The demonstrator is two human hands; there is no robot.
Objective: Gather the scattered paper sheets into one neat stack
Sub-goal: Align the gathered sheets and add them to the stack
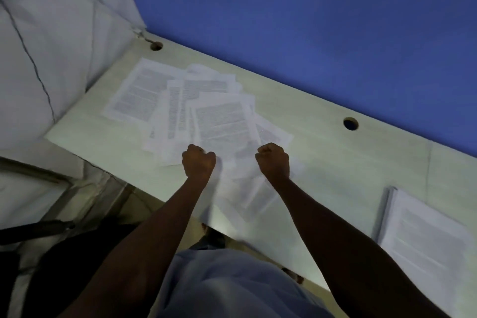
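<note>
Several printed paper sheets [222, 124] lie fanned and overlapping on the pale desk [335, 157], left of its middle. One sheet [136, 93] sticks out at the far left of the spread. Blurred sheets [253, 193] reach toward the desk's front edge between my forearms. My left hand [198, 160] is curled into a fist over the near edge of the spread. My right hand [273, 159] is also a fist, a little to the right, over the same sheets. Neither fist shows paper in its grip.
A separate squared stack of paper [423, 232] lies at the desk's right front. A blue partition [309, 20] runs along the back. Two cable holes [156, 46] [350, 123] pierce the desk near it. A dark chair part [33, 232] is at lower left.
</note>
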